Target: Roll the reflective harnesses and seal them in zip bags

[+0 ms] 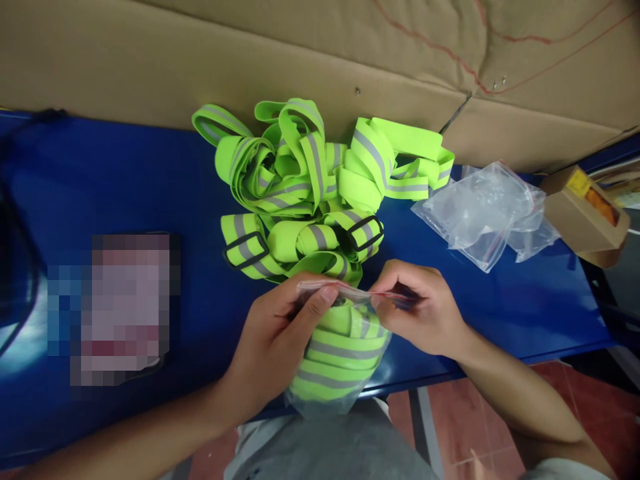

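Note:
Both hands pinch the top edge of a clear zip bag (pixel 325 408), which hangs at the table's front edge. Inside it lies a folded neon-yellow reflective strap (pixel 345 363) with grey stripes. My left hand (pixel 280 340) grips the bag's left upper corner, its thumb lying on the red-lined seal. On the right part of the seal, my right hand (pixel 425 307) is closed with thumb and fingers together. Just beyond the hands is a heap of similar reflective straps (pixel 300 167), some with black buckles (pixel 245 250).
Clear plastic bags (pixel 480 207) lie right of the heap, beside a small cardboard box (pixel 583 213). A pixelated flat object (pixel 125 300) rests on the blue table (pixel 200 347) at left. Large cardboard (pixel 200 53) stands along the back.

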### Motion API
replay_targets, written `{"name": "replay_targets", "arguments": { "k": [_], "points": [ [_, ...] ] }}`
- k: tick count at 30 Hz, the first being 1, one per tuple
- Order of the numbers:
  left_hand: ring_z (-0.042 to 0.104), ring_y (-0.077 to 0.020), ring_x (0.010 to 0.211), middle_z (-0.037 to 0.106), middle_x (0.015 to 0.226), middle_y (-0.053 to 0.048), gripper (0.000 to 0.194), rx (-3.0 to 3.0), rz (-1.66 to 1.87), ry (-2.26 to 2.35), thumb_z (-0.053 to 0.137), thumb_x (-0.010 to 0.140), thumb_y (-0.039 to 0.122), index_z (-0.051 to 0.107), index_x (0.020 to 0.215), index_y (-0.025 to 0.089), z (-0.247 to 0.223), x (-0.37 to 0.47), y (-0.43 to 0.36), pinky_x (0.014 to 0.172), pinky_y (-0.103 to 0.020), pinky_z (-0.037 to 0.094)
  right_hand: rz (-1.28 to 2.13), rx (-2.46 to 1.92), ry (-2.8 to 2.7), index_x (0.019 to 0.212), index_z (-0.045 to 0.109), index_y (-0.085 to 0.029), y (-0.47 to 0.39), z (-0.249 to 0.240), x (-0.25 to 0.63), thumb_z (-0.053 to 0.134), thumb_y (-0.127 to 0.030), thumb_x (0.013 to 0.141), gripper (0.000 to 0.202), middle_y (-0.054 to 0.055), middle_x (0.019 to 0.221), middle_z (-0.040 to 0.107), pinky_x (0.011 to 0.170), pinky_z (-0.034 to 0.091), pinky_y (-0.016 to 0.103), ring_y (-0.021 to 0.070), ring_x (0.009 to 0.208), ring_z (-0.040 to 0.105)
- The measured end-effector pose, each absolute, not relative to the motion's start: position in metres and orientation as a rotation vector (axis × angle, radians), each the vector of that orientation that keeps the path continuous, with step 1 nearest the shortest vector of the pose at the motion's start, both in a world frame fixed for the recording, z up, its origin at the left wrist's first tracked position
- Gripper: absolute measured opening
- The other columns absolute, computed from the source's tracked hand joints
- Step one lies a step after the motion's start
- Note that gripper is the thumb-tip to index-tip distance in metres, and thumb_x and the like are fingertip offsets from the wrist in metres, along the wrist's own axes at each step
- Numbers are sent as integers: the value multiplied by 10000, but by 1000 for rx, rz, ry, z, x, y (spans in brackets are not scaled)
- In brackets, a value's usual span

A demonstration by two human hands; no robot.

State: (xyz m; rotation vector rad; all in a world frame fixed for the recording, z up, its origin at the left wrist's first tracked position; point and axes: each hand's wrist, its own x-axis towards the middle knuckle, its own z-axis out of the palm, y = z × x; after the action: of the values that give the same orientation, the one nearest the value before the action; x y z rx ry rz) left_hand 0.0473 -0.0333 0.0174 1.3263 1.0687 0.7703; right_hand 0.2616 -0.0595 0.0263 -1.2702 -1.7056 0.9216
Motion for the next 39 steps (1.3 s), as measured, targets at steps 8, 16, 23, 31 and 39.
{"name": "replay_targets", "arguments": {
  "k": [8,16,23,31,39],
  "points": [
    [752,-102,879,820,983,39,189,1346,713,1032,650,996,360,805,1053,268,13,50,-35,777,-136,568,902,-1268,-1769,828,628,-178,-61,23,259,634,-65,806,115,-42,723,633,589,444,180,65,627,565],
    [763,-143,998,815,1114,7,239,1363,659,997,638,998,373,795,1149,274,8,53,-34,898,-203,593,928,-1292,-1768,833,626,-182,-59,20,257,652,-101,830,85,-40,722,624,582,428,189,69,621,540],
    [761,-174,1054,790,1217,-29,405,1421,594,972,530,1047,449,693,1371,268,3,50,-39,889,-243,606,1017,-1327,-1748,811,594,-185,-62,19,255,641,-118,841,87,-56,681,554,564,395,200,67,598,483],
    [745,-156,1014,792,1185,-23,445,1396,573,940,443,1079,474,688,1376,251,0,50,-42,816,-217,577,1155,-1272,-1759,837,597,-182,-59,22,260,658,-112,872,99,-49,726,575,575,401,188,59,626,488],
    [727,-155,851,800,916,-1,367,1444,636,939,519,1051,444,795,1174,234,5,52,-38,714,-226,536,1245,-1222,-1714,853,593,-183,-61,21,260,653,-178,937,103,-59,668,550,512,380,186,53,557,464]
  ]
}}
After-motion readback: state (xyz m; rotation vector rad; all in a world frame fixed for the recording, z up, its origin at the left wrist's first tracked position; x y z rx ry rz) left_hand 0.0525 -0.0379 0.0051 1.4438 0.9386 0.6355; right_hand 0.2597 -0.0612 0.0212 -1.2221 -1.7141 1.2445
